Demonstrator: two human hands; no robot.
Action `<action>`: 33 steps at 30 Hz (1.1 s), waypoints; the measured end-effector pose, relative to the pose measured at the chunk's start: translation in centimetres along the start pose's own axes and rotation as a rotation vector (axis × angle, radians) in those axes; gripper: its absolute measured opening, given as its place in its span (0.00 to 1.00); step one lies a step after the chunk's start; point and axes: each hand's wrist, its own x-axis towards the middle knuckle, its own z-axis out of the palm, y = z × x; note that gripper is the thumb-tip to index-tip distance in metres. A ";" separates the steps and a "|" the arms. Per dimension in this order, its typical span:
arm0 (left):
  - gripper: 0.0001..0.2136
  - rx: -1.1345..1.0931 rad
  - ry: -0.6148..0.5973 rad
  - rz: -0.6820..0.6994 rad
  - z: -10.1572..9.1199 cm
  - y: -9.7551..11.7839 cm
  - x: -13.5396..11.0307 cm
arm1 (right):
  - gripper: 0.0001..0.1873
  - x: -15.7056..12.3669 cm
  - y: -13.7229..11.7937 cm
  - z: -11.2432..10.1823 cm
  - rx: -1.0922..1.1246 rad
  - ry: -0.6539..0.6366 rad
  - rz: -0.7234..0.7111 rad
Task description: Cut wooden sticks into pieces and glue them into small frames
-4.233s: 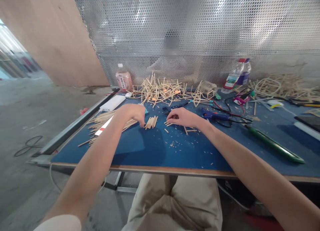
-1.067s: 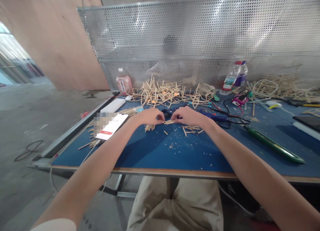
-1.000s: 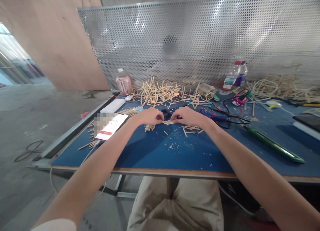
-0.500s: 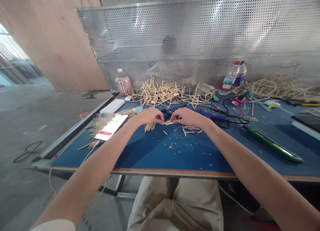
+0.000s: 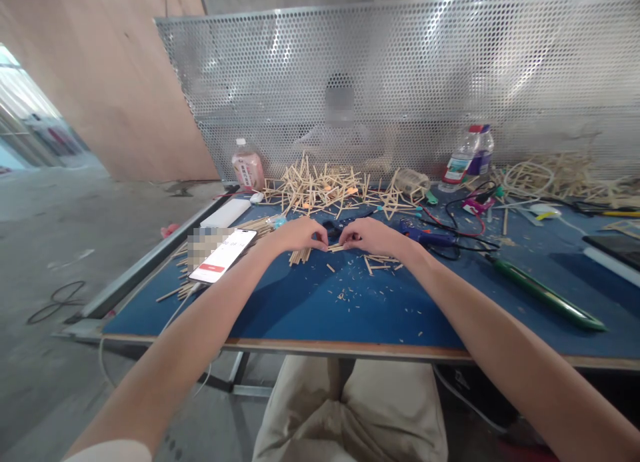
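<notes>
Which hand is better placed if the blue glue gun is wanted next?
Likely the right hand: the blue glue gun lies close to its wrist, on its own side. The left hand is farther off, with short wooden sticks and the right hand in between.

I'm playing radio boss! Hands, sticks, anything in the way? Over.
Left hand, right hand at opposite ends of short sticks. Sticks bunched side by side. Nearby wood bits and glue gun, neither between hands.

blue-topped bench [image 5: 310, 309] on metal legs. behind bench: perforated metal screen [image 5: 270, 62], glare on it. left of bench: tan panel [image 5: 100, 69], grey floor [image 5: 45, 235], bright opening [image 5: 23, 92] farther out.
</notes>
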 end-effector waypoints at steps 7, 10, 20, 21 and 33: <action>0.26 -0.032 -0.085 0.011 -0.2 0.7 0.3 | 0.11 -0.2 -0.1 -0.6 -0.062 0.027 -0.034; 0.26 0.053 -0.076 0.024 -0.5 1.2 0.4 | 0.14 -0.3 -0.2 -1.0 -0.118 0.090 -0.050; 0.21 0.104 -0.066 0.016 -1.0 1.8 0.4 | 0.13 0.1 -0.1 -0.5 -0.209 0.060 -0.090; 0.20 0.111 -0.064 0.018 -1.1 2.1 0.3 | 0.13 0.0 -0.3 -0.6 -0.212 0.064 -0.103; 0.25 -0.061 -0.106 -0.119 1.1 9.1 -12.8 | 0.14 -2.8 -6.8 -6.9 0.016 0.317 -0.102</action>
